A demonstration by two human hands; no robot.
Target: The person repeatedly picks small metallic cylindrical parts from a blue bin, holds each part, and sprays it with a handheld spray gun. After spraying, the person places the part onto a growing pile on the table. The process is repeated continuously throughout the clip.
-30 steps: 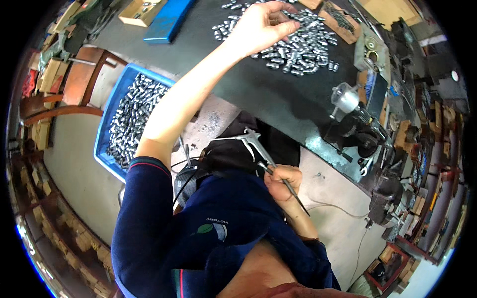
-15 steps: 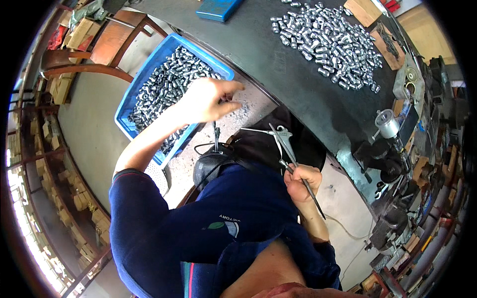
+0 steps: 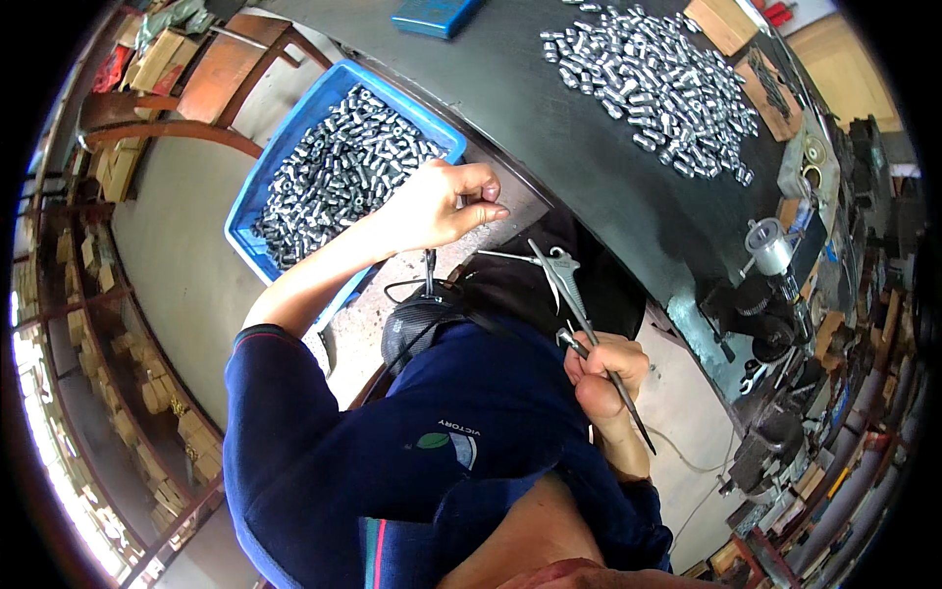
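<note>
My left hand (image 3: 446, 204) hovers by the right rim of a blue plastic bin (image 3: 294, 123), above the gap beside the table. Its thumb and index finger are bent and slightly apart, with nothing visible between them. The bin is heaped with small dark metal fittings (image 3: 339, 162). Over my lap, my right hand (image 3: 608, 378) is closed around a long, thin, tapered dark tool (image 3: 628, 401) that slants across it. The same fingers also pinch a small cylindrical metal fitting (image 3: 571, 340). Just beyond, a grey air blow gun (image 3: 562, 263) lies on my lap, partly covered by the tool.
A dark worktable (image 3: 510, 93) carries a spread of shiny metal fittings (image 3: 653, 88), a blue case (image 3: 432, 14) and a wooden block (image 3: 721, 25). Machine parts (image 3: 770, 245) crowd its right edge. Left of the bin stands a wooden chair (image 3: 221, 79), with shelving (image 3: 108, 324) along the far left.
My left hand has moved right and slightly down, away from the fittings in the bin, with thumb and index closer together. My right hand has shifted slightly right and down with the tool.
</note>
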